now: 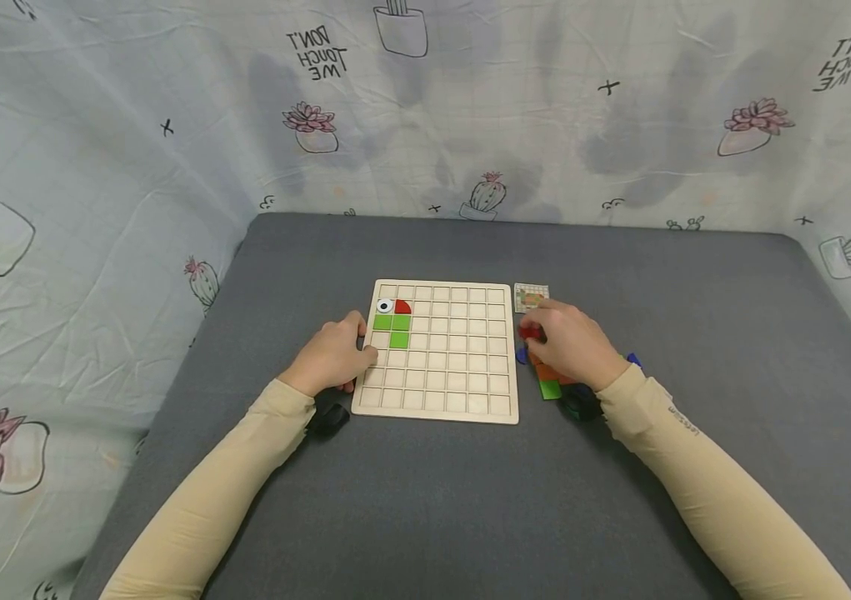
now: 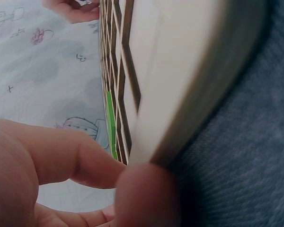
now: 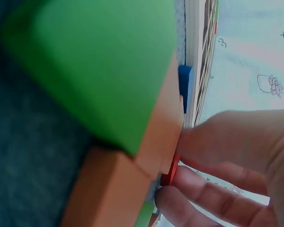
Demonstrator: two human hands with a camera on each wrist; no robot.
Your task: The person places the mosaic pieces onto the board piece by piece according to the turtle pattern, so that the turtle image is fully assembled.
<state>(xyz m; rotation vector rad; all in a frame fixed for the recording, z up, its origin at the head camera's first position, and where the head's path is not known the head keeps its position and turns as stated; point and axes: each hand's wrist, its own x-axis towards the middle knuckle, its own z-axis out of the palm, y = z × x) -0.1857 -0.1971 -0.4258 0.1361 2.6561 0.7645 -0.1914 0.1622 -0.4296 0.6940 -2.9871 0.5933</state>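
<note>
A square wooden grid board (image 1: 458, 358) lies on the grey table. My left hand (image 1: 329, 357) holds the board's left edge, with its thumb at the rim in the left wrist view. In the board's upper left cells sit a round eye tile (image 1: 385, 306), a red rounded tile (image 1: 402, 307) and several green square tiles (image 1: 398, 340). Right of the board, my right hand (image 1: 573, 343) pinches a small red piece (image 3: 168, 177) between thumb and fingers. Beneath that hand lie orange pieces (image 3: 158, 127), a green piece (image 3: 104, 61) and a blue piece (image 3: 184, 87).
A small printed pattern card (image 1: 530, 293) lies by the board's upper right corner. Another blue piece (image 1: 633, 359) shows beside the right wrist. Dark wrist devices sit under both wrists. A patterned white cloth (image 1: 425, 117) surrounds the table at the back and sides.
</note>
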